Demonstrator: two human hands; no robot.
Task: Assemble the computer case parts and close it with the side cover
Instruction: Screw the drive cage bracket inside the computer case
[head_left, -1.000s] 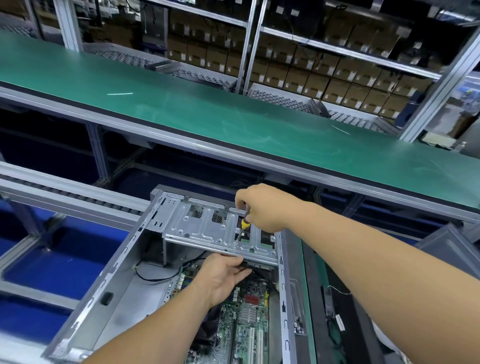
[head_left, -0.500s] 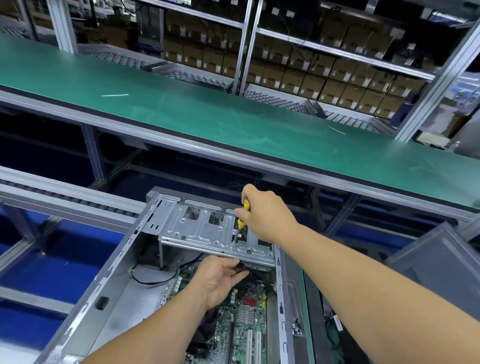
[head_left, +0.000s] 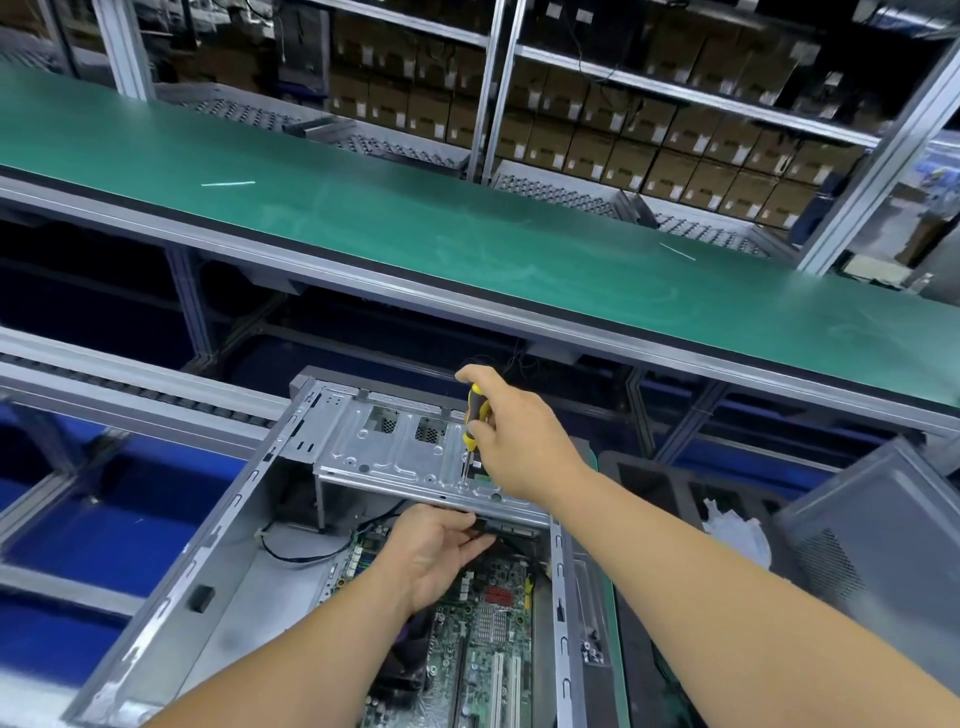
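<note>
An open grey computer case (head_left: 218, 525) lies on its side in front of me, its green motherboard (head_left: 488, 644) exposed. A silver drive cage (head_left: 395, 452) spans the case's far end. My right hand (head_left: 519, 441) grips a yellow-and-black screwdriver (head_left: 475, 415) held upright, tip on the cage's near right part. My left hand (head_left: 431, 551) reaches under the cage's front edge, fingers curled on a dark part there; what it holds is partly hidden. A grey side cover (head_left: 872, 535) leans at the right.
A long green conveyor belt (head_left: 467, 218) runs across behind the case. Shelves of brown cardboard boxes (head_left: 675, 150) fill the back. Metal rails (head_left: 130, 384) pass at the left over blue flooring. A black tray (head_left: 670, 499) with white plastic stands right of the case.
My right hand has lifted and turned, so the screwdriver now stands more upright with its handle showing above the fist. The left hand has stayed under the cage edge.
</note>
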